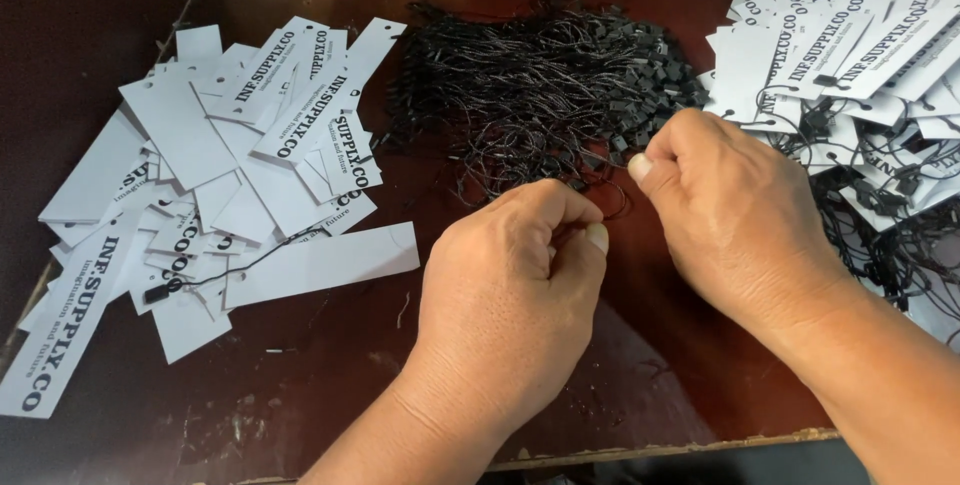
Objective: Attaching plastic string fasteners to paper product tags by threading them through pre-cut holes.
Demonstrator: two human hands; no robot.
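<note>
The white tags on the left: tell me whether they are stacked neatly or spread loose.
Spread loose. The white tags on the left lie scattered and overlapping at many angles on the dark table, not squared into a pile.

The tabletop (300, 365) is showing as dark reddish-brown wood, worn matt and scuffed, with pale scratches and chipped patches along its near edge. The white tags at the left (200, 175) and the tagged ones at the far right (850, 45) are looking like smooth, matt card. The heap of black strings (540, 85) is appearing thin and faintly shiny, its small black fasteners looking like plastic.
</note>
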